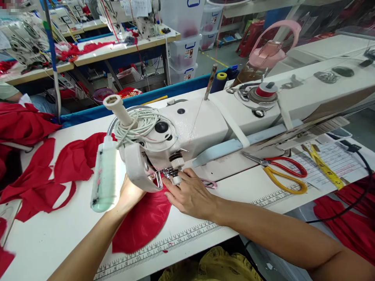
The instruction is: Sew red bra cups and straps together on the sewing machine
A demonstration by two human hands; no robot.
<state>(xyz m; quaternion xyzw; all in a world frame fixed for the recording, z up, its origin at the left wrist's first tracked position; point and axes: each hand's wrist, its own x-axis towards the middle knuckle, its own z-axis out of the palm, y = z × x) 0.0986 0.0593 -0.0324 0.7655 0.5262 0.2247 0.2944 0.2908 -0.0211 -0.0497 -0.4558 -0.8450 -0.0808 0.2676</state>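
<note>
A white sewing machine [199,121] stands across the table, its needle area hidden behind the head cover and tension knobs. Under its head lies a piece of red fabric [143,224], its rounded end spread toward the table's front edge. My right hand [190,193] is just right of the needle area, at the fabric's edge, fingers reaching forward with the thumb and forefinger apart. My left hand [131,191] reaches in behind the machine's lamp [107,175] on the fabric's left side; its fingers are hidden by the machine head.
Scissors [281,171] with red and yellow handles lie at right, near a yellow tape measure [325,168] on a written sheet. More red fabric [76,158] lies at left. A ruler strip [164,248] runs along the front edge. A pink-lidded bottle [268,54] stands behind the machine.
</note>
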